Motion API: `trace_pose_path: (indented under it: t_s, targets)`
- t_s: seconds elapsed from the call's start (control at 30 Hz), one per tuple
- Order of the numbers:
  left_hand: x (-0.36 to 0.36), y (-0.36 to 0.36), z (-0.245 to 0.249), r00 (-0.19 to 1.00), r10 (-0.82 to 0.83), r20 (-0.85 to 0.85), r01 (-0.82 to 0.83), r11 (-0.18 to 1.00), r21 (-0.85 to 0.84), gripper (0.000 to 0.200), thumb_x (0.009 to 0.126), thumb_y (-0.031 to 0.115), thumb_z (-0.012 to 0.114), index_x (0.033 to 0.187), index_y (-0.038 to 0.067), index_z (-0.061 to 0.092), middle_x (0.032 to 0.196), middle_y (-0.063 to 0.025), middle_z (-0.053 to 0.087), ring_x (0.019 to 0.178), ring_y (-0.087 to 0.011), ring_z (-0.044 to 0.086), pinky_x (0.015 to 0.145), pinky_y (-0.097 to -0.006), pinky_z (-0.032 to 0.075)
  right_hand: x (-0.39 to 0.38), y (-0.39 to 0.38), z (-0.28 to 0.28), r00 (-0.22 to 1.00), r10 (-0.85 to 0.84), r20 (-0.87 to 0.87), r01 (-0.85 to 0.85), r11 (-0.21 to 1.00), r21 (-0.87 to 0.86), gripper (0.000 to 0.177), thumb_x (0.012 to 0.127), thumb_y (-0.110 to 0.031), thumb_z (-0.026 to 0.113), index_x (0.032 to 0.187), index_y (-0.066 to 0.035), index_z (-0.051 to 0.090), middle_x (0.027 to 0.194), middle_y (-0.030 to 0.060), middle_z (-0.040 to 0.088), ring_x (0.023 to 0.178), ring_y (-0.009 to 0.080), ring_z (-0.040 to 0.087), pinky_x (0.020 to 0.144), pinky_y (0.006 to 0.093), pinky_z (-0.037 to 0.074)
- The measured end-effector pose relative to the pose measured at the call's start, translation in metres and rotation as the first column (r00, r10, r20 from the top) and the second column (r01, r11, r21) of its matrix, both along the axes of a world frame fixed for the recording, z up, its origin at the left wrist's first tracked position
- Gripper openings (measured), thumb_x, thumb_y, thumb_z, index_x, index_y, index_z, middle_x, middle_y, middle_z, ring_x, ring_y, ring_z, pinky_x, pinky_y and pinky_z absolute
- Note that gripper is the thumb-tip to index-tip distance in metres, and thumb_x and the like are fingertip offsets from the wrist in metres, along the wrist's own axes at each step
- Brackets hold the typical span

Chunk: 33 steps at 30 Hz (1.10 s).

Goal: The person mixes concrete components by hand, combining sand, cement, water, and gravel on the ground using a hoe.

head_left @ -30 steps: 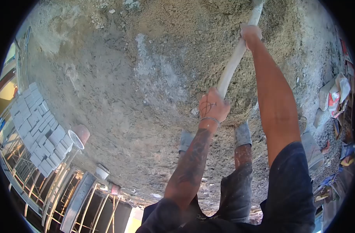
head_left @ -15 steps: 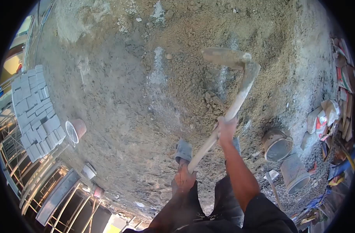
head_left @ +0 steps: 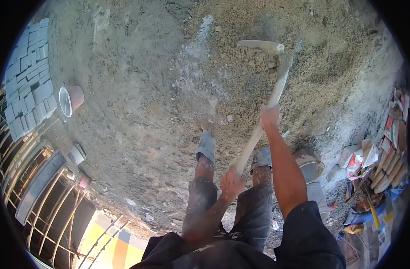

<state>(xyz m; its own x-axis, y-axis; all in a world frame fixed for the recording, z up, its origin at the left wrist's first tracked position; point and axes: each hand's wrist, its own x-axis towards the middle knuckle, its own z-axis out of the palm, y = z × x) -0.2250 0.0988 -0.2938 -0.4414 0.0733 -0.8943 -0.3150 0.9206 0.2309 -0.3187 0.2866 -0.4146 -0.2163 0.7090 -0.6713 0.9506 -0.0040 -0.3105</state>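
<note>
Both of my hands are wrapped around the pale handle of a hoe (head_left: 258, 131). My left hand (head_left: 232, 182) grips the butt end, close in front of my legs. Farther up, about midway along the handle, is my right hand (head_left: 270, 117), closed around the wood. The hoe's blade (head_left: 260, 45) points left at the far end, right at the surface of the loose brown sand (head_left: 303, 85). White powdery patches (head_left: 198, 38) show in the sand left of the blade.
Grey blocks (head_left: 32, 74) are stacked at the left, with a bucket (head_left: 73, 101) beside them. Another bucket (head_left: 309, 165) stands by my right leg. Bags (head_left: 364, 154) and debris line the right side. Bamboo poles (head_left: 57, 210) lie at lower left.
The hoe blade has come down onto the sand, and its handle is steeper in view. My hands have shifted right with it. The camera view has also shifted, showing more of my legs.
</note>
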Motion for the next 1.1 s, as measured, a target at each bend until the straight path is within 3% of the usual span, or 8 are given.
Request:
trace_pose_path:
  t_s: [0.03,0.17,0.43,0.53,0.6,0.7,0.93,1.1]
  targets:
    - [0.025,-0.022,0.008,0.999,-0.028,0.04,0.03,0.998,-0.054,0.032,0.066,0.022,0.062,0.088,0.002,0.049,0.075,-0.0197,0.06,0.073,-0.0361,0.059,0.067,-0.0428,0.046,0.065,-0.018,-0.044,0.972,-0.142,-0.188,0.121,0.986,-0.116,0.047,0.072,-0.019,0.061,0.104,0.007,0.038,0.081,0.0211,0.055,0.074,0.0283,0.058,0.065,0.0389,0.046]
    - [0.102,-0.065,0.056,0.992,0.121,0.045,-0.118,0.99,-0.072,0.03,0.066,0.022,0.063,0.088,0.005,0.052,0.077,-0.0178,0.06,0.075,-0.0351,0.059,0.07,-0.0442,0.045,0.077,-0.071,0.088,0.907,-0.362,-0.215,0.308,0.919,-0.244,0.027,0.073,-0.002,0.051,0.095,-0.001,0.036,0.063,0.0056,0.045,0.044,0.0132,0.045,0.037,0.0272,0.037]
    - [-0.088,0.014,-0.041,0.856,0.415,-0.307,-0.406,0.909,0.096,0.034,0.067,0.022,0.061,0.091,-0.001,0.051,0.075,-0.0239,0.058,0.075,-0.0396,0.057,0.066,-0.0432,0.044,-0.168,-0.039,0.004,0.84,0.194,-0.506,-0.311,0.937,-0.157,0.036,0.075,-0.012,0.057,0.092,0.007,0.032,0.071,0.0176,0.054,0.049,0.02,0.056,0.044,0.0309,0.046]
    - [-0.148,0.022,-0.047,0.839,0.458,-0.294,-0.43,0.889,0.158,0.034,0.067,0.022,0.06,0.088,-0.004,0.051,0.073,-0.0252,0.058,0.073,-0.0396,0.058,0.063,-0.041,0.045,-0.236,-0.046,-0.055,0.866,0.394,-0.308,-0.428,0.903,-0.047,0.036,0.075,-0.017,0.056,0.094,0.007,0.037,0.084,0.0233,0.058,0.073,0.0308,0.062,0.062,0.038,0.05]
    - [-0.114,0.016,-0.038,0.898,0.352,-0.262,-0.347,0.935,0.068,0.036,0.065,0.021,0.061,0.085,-0.007,0.051,0.072,-0.0258,0.057,0.072,-0.0387,0.059,0.061,-0.0397,0.046,-0.21,-0.068,-0.049,0.655,0.755,-0.008,-0.752,0.651,-0.107,0.039,0.075,-0.017,0.055,0.1,0.007,0.037,0.093,0.0257,0.057,0.086,0.0352,0.058,0.073,0.0407,0.049]
    - [-0.021,0.007,-0.001,0.895,0.434,-0.104,-0.431,0.901,0.055,0.037,0.064,0.02,0.062,0.086,-0.008,0.051,0.073,-0.0253,0.058,0.074,-0.0385,0.059,0.065,-0.0408,0.046,-0.106,-0.082,-0.006,0.894,0.445,0.043,-0.432,0.885,-0.172,0.053,0.073,-0.022,0.058,0.106,0.01,0.033,0.104,0.0292,0.05,0.097,0.0382,0.052,0.081,0.043,0.045]
    - [0.114,-0.011,0.079,0.912,0.405,0.057,-0.397,0.91,-0.12,0.035,0.067,0.018,0.059,0.094,-0.002,0.048,0.078,-0.0243,0.058,0.078,-0.0395,0.057,0.074,-0.0455,0.043,0.065,-0.081,0.108,0.938,0.257,-0.231,-0.306,0.929,-0.21,0.044,0.073,-0.011,0.057,0.105,0.005,0.031,0.068,0.0185,0.054,0.049,0.0254,0.057,0.044,0.0339,0.046]
    - [-0.041,0.003,-0.025,0.905,0.327,-0.272,-0.307,0.945,0.115,0.034,0.068,0.018,0.06,0.093,-0.001,0.048,0.073,-0.0246,0.057,0.075,-0.0419,0.055,0.066,-0.0449,0.043,-0.11,-0.038,0.037,0.916,0.185,-0.355,-0.217,0.975,-0.051,0.038,0.076,-0.018,0.055,0.096,0.007,0.033,0.067,0.0194,0.055,0.054,0.0284,0.058,0.049,0.0362,0.048]
